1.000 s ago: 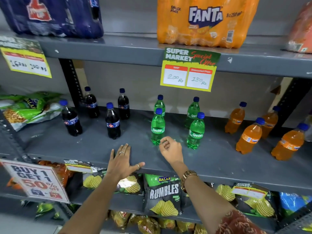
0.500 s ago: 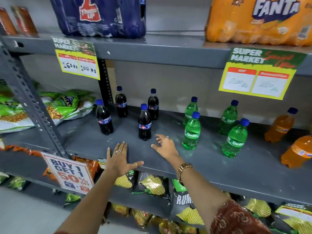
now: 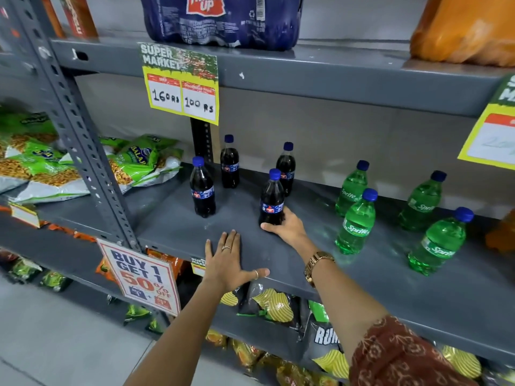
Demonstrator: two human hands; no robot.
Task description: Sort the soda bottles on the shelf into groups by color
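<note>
Several dark cola bottles with blue caps stand at the left of the grey shelf (image 3: 178, 227): one at the front left (image 3: 202, 188), two at the back (image 3: 229, 162) (image 3: 286, 167), and a front one (image 3: 271, 199). My right hand (image 3: 287, 227) is closed around the base of that front cola bottle. My left hand (image 3: 227, 263) lies flat, fingers spread, on the shelf's front edge. Several green Sprite bottles (image 3: 356, 221) (image 3: 440, 240) stand to the right. An orange bottle (image 3: 501, 232) shows at the right edge, blurred.
Green snack bags (image 3: 139, 162) lie left of the perforated upright post (image 3: 80, 129). Price cards (image 3: 182, 82) hang from the upper shelf, which holds a Thums Up pack (image 3: 223, 20) and an orange pack (image 3: 468, 29). Chip bags (image 3: 267, 302) fill the lower shelf.
The view has swung left. My right hand moved from open near the Sprite bottles over to the front cola bottle and closed on it. My left hand stayed flat on the shelf edge.
</note>
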